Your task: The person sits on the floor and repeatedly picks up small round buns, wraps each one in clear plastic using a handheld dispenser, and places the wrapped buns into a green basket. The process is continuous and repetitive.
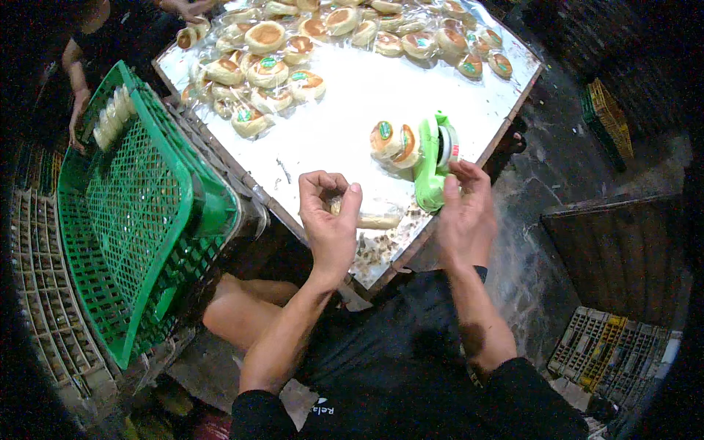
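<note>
My left hand [331,220] is pinched on the end of a clear plastic bag with a pale bun [378,221] in it, low over the white table's near corner. My right hand [467,212] is raised with its fingers apart, beside the lower end of a green tape dispenser [429,165] with a tape roll; whether it touches the dispenser I cannot tell. Two bagged round buns [386,140], one with a green sticker, lie against the dispenser's left side. Many more bagged buns [266,71] are heaped along the table's left and far sides, some with green stickers.
Green plastic crates [190,192] stand stacked left of the table, with a row of pale buns [114,117] inside. Another person's hand [80,118] is at the crate, and another hand [192,10] is by the far buns. Other crates [599,352] are on the floor at right.
</note>
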Demonstrator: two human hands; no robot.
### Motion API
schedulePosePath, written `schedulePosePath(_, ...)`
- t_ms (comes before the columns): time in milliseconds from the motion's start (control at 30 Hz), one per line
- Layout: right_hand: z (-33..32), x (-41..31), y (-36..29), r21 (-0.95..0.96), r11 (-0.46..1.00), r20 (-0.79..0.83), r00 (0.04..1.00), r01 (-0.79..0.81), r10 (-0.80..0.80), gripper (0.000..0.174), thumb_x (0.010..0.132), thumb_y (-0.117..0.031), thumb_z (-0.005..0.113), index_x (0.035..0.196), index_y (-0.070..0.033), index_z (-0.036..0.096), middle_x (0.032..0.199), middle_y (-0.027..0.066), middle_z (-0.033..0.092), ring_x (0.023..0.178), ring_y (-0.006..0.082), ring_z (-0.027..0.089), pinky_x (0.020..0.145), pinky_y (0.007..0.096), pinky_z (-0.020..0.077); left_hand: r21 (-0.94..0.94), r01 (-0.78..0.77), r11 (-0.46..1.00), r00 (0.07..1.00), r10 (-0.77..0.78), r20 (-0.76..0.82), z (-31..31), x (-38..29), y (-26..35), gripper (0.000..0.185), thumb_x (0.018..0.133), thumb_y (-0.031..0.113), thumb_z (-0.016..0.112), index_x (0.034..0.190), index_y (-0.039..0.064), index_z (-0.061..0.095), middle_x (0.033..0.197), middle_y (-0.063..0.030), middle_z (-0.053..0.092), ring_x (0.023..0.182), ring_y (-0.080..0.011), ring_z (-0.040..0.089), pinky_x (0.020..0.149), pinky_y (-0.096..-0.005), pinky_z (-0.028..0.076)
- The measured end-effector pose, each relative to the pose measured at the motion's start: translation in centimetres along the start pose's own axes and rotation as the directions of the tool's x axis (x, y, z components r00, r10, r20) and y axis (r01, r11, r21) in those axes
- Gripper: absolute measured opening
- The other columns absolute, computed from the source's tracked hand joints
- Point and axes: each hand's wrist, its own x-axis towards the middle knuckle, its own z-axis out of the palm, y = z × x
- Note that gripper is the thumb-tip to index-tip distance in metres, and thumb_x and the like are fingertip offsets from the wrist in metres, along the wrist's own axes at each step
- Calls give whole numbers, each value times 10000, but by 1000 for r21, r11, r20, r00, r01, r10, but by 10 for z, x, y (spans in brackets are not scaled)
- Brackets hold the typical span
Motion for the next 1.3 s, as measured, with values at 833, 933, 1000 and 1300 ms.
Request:
schedulePosePath(833,33,-20,-11,224,638,544,638,-737,546,481,931,-198,637,1357,-60,459,1150,109,560,1092,203,546,938,368,468,238,31,971,974,-82,209,-3,12,13,183,875,36,667,960,31,506,845,-36,578,765,-140,583,722,-298,495)
schedulePosePath(933,35,-1,-2,211,562,720,516,-800,464,298,933,-193,639,1171,-67,512,1119,48,567,1046,114,540,883,286,468,-32,189,981,969,-181,169,-7,29,13,184,918,101,686,974,38,523,889,-41,599,829,-127,592,791,-275,500)
schedulePosePath(1000,49,10,11,431,699,573,771,-571,277,298,922,-122,643,1179,-63,504,1110,61,563,1018,127,534,917,290,454,-254,290,923,956,-270,111,-5,43,3,295,931,112,682,1153,-30,549,996,-99,647,903,-151,622,846,-304,518)
schedulePosePath(1300,86,125,17,-226,924,508,847,308,-158,336,964,-329,550,1044,-55,728,1348,240,562,1298,378,482,1091,457,357,471,204,858,892,-361,271,34,105,-62,551,871,253,733,1254,-111,575,1054,-199,717,994,-250,685,884,-335,520)
